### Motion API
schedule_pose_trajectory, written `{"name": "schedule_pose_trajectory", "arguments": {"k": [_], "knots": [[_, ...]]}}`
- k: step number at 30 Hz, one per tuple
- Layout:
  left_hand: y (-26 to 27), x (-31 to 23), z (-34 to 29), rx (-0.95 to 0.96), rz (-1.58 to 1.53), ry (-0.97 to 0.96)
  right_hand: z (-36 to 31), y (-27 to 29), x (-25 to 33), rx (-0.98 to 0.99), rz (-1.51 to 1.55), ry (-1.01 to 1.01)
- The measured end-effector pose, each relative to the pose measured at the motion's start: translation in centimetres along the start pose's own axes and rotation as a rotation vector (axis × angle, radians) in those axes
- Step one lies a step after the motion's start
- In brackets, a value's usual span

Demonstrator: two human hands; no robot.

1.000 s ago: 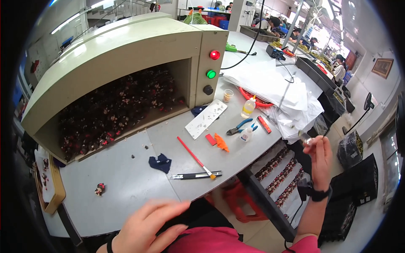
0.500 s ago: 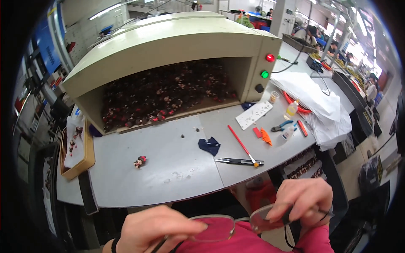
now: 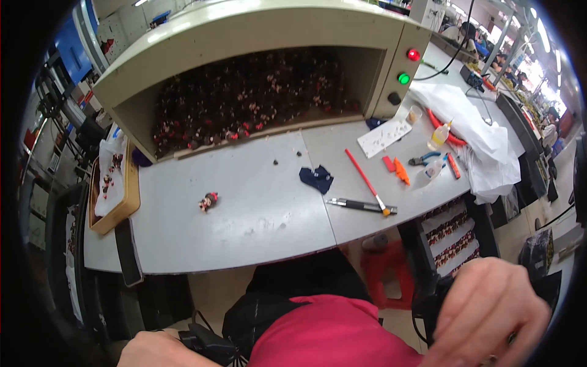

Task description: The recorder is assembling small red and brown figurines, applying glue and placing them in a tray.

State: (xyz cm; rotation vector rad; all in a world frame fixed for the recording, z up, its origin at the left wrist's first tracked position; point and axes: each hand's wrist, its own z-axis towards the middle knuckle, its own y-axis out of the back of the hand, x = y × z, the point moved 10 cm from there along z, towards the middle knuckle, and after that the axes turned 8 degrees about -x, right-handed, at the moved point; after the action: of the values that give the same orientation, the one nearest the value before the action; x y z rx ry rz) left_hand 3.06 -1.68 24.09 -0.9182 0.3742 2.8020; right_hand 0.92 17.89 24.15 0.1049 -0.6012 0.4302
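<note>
Dark-brown, red-and-cream rowed clusters (image 3: 450, 229) sit beyond my curled right hand (image 3: 492, 312); its hold and my left hand's (image 3: 160, 351) I cannot tell; seemingly between steps, contact calls for reaching.

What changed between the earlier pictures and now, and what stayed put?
The glasses seen between the fingers half a second ago are out of view. The left hand has moved left to the picture's lower edge, the right hand to the right; whether they hold anything can't be told. The red brush and dark cloth lie as before.
</note>
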Motion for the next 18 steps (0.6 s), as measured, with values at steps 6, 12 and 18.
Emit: {"name": "schedule_pose_trajectory", "arguments": {"k": [6, 12, 18], "knots": [[-0.2, -0.7, 0.5, -0.082, 0.115, -0.098, 0.1, 2.5, 0.3, 0.396, 0.128, 0.062], [1.0, -1.7, -0.7, -0.184, 0.126, -0.07, 0.3, 2.7, -0.5, 0.491, 0.326, -0.066], [0.8, 1.4, -0.4, -0.239, 0.008, -0.066, -3.7, 9.4, -6.1, -0.365, -0.154, -0.04]]}}
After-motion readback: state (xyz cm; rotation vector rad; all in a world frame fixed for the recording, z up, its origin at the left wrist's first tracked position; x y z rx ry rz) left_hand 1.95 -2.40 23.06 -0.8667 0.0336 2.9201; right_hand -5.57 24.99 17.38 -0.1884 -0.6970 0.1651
